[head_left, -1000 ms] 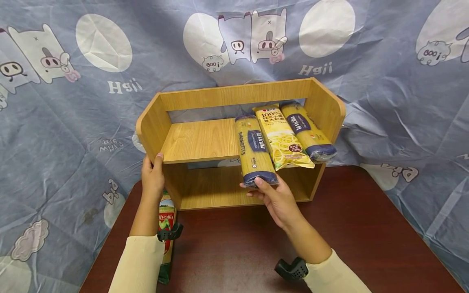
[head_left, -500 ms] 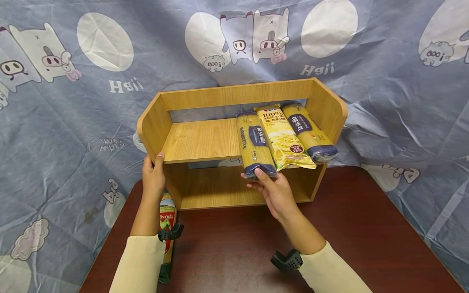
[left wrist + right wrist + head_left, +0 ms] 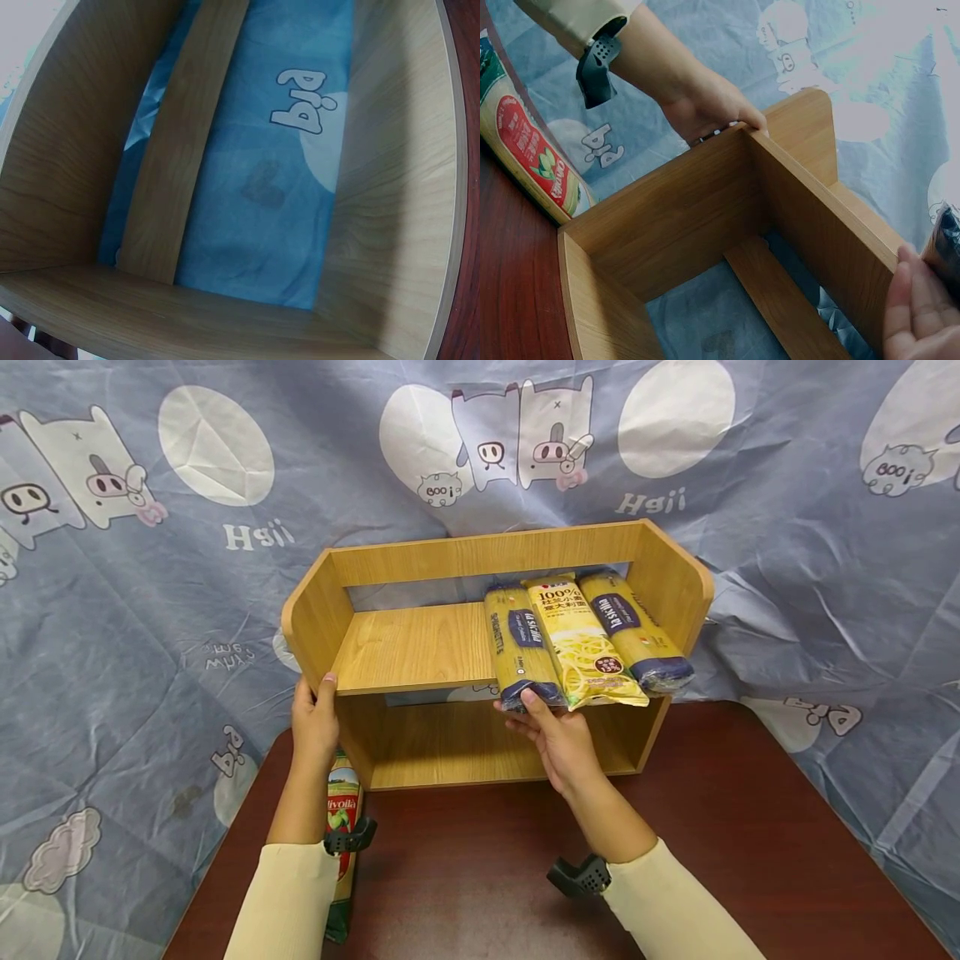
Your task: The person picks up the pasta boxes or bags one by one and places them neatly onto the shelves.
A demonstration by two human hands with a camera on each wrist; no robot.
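My right hand [image 3: 562, 739] pinches the near end of a yellow spaghetti pack [image 3: 521, 639], thumb on top and fingers below. The pack lies lengthwise on the upper board of a two-tier wooden shelf [image 3: 412, 647], its blue end sticking out past the front edge. Close to its right lie a pale yellow noodle pack [image 3: 585, 647] and another yellow spaghetti pack [image 3: 630, 627]. My left hand [image 3: 315, 718] grips the shelf's left side at the upper board, thumb at the front. In the right wrist view, that left hand [image 3: 705, 105] holds the shelf corner from outside.
A long red and green pack [image 3: 342, 797] lies on the dark red table [image 3: 465, 860], left of the shelf and partly behind my left forearm. The shelf's lower tier [image 3: 450, 743] holds nothing visible. A blue patterned cloth [image 3: 330, 452] hangs behind.
My right hand has slid the spaghetti pack back, deeper onto the upper board, so less of it sticks out. The left hand has stayed on the shelf's side.
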